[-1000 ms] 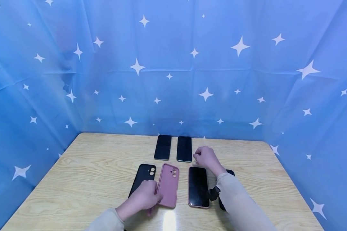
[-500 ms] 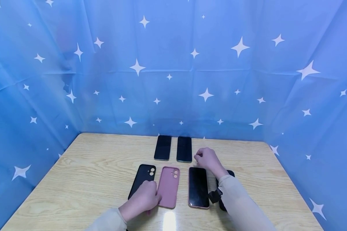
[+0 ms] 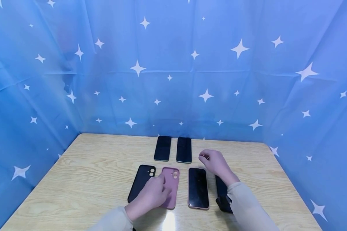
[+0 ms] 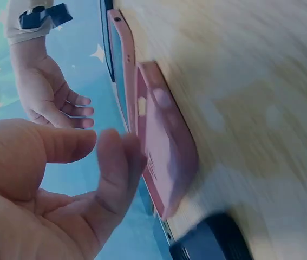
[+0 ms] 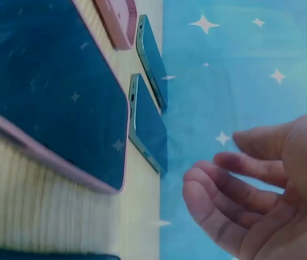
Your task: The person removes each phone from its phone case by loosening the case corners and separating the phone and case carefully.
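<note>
Head view, lower centre: the black case (image 3: 137,184) sits partly hidden by your left hand (image 3: 152,192), so raise your wrist enough not to nudge it. Your left thumb and fingers are apart with nothing pinched between them; whether they touch the pink case (image 3: 172,182), just right of lower centre, you cannot tell. Handling that case looks like the step in hand: an even hold on both long rims should keep it from twisting or skidding. Further right, your right hand (image 3: 215,161) hovers past the top end of the pink-edged phone (image 3: 198,188), fingers loosely bent, holding nothing; bring it across high to spare that screen.

As for looks, the black case has two round camera holes at its upper right; the pink case lies hollow side up, holes likewise; the phone's screen is dark and glossy.
</note>
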Available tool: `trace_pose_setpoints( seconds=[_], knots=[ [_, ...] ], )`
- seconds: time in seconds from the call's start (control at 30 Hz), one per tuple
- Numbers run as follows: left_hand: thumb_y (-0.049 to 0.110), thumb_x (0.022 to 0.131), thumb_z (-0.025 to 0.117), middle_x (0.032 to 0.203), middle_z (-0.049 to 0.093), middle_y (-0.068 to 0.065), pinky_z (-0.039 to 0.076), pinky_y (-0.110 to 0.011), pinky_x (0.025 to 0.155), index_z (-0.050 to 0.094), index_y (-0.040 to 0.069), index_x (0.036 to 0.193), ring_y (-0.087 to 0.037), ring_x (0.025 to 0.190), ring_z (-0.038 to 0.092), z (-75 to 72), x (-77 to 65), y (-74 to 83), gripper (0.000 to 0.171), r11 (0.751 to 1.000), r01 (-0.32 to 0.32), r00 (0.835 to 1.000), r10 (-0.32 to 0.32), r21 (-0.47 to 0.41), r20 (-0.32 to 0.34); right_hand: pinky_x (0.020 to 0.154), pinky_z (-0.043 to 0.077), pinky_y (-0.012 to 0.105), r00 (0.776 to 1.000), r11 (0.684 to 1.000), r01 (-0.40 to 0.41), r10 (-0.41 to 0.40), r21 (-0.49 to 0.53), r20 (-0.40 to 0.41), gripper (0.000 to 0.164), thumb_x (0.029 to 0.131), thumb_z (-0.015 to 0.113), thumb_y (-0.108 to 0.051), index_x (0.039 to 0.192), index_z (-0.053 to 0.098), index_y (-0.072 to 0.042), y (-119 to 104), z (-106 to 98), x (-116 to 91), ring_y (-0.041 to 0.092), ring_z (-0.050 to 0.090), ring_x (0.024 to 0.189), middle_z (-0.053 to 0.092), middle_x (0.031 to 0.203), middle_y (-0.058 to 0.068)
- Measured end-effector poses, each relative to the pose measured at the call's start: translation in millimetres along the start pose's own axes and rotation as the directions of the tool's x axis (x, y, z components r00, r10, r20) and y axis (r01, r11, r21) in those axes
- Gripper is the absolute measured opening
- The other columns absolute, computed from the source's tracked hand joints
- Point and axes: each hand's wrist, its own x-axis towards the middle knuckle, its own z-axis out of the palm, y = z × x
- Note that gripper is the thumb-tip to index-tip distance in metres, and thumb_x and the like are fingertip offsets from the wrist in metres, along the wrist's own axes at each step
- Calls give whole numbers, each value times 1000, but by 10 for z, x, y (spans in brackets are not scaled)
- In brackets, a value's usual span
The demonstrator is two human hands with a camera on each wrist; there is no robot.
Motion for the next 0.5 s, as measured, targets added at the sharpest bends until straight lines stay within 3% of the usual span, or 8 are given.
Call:
trace_pose_setpoints(
  seconds=[0.1, 0.17, 0.27, 0.4, 0.47, 0.5],
  knots=[
    [11, 91, 72, 60, 50, 0, 42, -27, 42, 60, -3, 97, -11, 53, 50, 49, 24, 69, 20, 1000, -25, 1000, 25, -12, -13, 76, 61, 44, 999, 1000, 13, -13, 8, -31, 23, 103, 62, -17, 117, 73, -1, 43, -9, -45, 25, 67, 89, 73, 105, 11],
    [14, 92, 73, 69, 62, -8, 52, -30, 48, 62, -8, 105, -17, 62, 61, 86, 39, 117, 28, 999, -50, 999, 50, 7, -21, 79, 61, 47, 998, 1000, 23, -22, 15, -55, 28, 104, 62, -18, 122, 72, 1, 68, -7, -69, 27, 67, 91, 73, 107, 14],
    [17, 95, 73, 73, 65, -16, 55, -34, 50, 61, -12, 112, -24, 63, 65, 145, 70, 184, 36, 998, -59, 998, 59, -20, 22, 82, 61, 49, 994, 999, 34, -31, 22, -103, 31, 105, 61, -19, 124, 70, 3, 94, 5, -97, 29, 68, 92, 71, 109, 16],
    [23, 96, 73, 89, 70, -19, 63, -41, 77, 50, -20, 133, -29, 88, 71, 243, 109, 269, 62, 1000, -14, 996, 16, -25, 91, 84, 62, 50, 987, 999, 28, -22, 38, -158, 32, 105, 61, -18, 125, 68, 5, 106, 27, -147, 32, 69, 94, 71, 110, 19],
    [27, 96, 74, 111, 71, -25, 61, -44, 93, 39, -21, 145, -30, 107, 69, 292, 124, 315, 77, 1000, 23, 995, -22, -10, 101, 84, 62, 50, 983, 999, 23, -15, 47, -181, 31, 104, 62, -17, 125, 68, 5, 115, 39, -172, 33, 69, 94, 71, 110, 19],
    [29, 95, 75, 117, 70, -25, 60, -45, 95, 39, -20, 145, -29, 109, 69, 314, 132, 339, 79, 999, 36, 994, -36, -3, 102, 84, 62, 50, 982, 999, 20, -11, 48, -190, 31, 104, 62, -17, 124, 68, 5, 123, 47, -180, 33, 69, 94, 71, 109, 19]
  ],
)
